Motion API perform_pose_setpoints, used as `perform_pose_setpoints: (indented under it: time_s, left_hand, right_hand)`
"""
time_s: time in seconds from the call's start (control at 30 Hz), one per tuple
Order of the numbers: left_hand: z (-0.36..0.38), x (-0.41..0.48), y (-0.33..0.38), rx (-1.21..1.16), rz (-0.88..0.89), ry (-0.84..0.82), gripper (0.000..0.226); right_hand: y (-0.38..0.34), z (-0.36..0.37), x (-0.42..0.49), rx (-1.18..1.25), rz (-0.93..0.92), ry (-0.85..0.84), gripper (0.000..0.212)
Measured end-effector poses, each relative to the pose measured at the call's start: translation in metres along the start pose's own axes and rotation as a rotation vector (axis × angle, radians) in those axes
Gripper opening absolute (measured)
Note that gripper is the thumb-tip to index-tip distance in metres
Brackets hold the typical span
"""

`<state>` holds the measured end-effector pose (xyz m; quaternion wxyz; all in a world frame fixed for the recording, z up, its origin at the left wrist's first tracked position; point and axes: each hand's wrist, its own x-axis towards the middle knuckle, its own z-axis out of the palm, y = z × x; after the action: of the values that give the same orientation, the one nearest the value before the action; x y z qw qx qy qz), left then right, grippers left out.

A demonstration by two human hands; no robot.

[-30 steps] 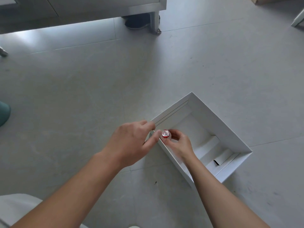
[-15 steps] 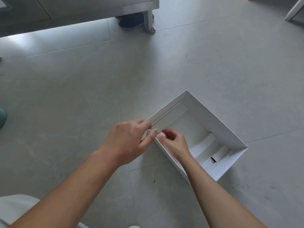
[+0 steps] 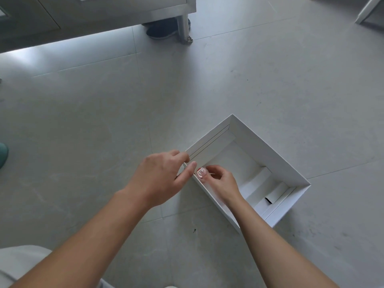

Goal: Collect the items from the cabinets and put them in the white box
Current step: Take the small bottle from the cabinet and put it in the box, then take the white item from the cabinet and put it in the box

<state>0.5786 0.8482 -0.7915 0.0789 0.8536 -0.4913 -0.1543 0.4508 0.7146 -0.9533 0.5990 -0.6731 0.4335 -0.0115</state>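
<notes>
At the far left edge, a piece of a green object (image 3: 3, 155) shows on the grey floor (image 3: 87, 113), and in the lower left corner there is some white cloth (image 3: 18, 260). A steel cabinet (image 3: 116, 11) runs along the top, and a dark shoe (image 3: 164, 30) stands behind its leg (image 3: 183, 28).

The left forearm comes up from the lower left on a slant. The left hand (image 3: 164, 177) is seen from the back, at the near left corner of the white box (image 3: 270, 151). Its fingers (image 3: 180, 155) are half bent and reach over the rim there. The thumb is almost straight and points to the right, along the corner. I cannot tell if this hand really pinches the wall or only lies against it.

Just beside the thumb tip is the small round item (image 3: 201, 173), red and white. It is over the inside of the box, close to that same corner. The right hand (image 3: 221, 183) pinches it between the thumb and the curled fingertips. The right wrist crosses the near wall of the box, and the forearm runs down to the lower right.

The box lies open on the floor, turned diagonally, with folded white card inserts (image 3: 261, 181) in its right part. A white frame (image 3: 367, 11) is in the upper right corner.
</notes>
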Motion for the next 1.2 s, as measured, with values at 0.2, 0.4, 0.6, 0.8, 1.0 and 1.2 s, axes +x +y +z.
perform_pose_setpoints:
  time_s: [0.2,0.4,0.6,0.8,1.0,1.2]
  left_hand:
    - [-0.010,0.018,0.008,-0.023,0.002,0.048,0.044]
    - [-0.037,0.054,0.035,-0.019,0.108,0.193,0.042]
    - [-0.053,0.079,0.052,-0.051,0.125,0.317,0.046]
    - [-0.048,0.076,0.052,-0.033,0.099,0.308,0.047]
    - [-0.055,0.060,0.042,0.000,0.055,0.299,0.050]
    - [-0.062,0.055,0.043,0.020,0.036,0.305,0.041]
  right_hand:
    - [-0.057,-0.037,-0.004,-0.121,-0.192,0.062,0.037]
    - [-0.148,-0.107,-0.022,-0.384,-0.454,0.129,0.048]
    - [-0.185,-0.167,-0.057,-0.705,-0.521,0.246,0.045]
    - [-0.173,-0.166,-0.062,-0.738,-0.503,0.310,0.045]
    - [-0.174,-0.154,-0.054,-0.745,-0.536,0.312,0.042]
    - [-0.184,-0.140,-0.048,-0.716,-0.564,0.289,0.043]
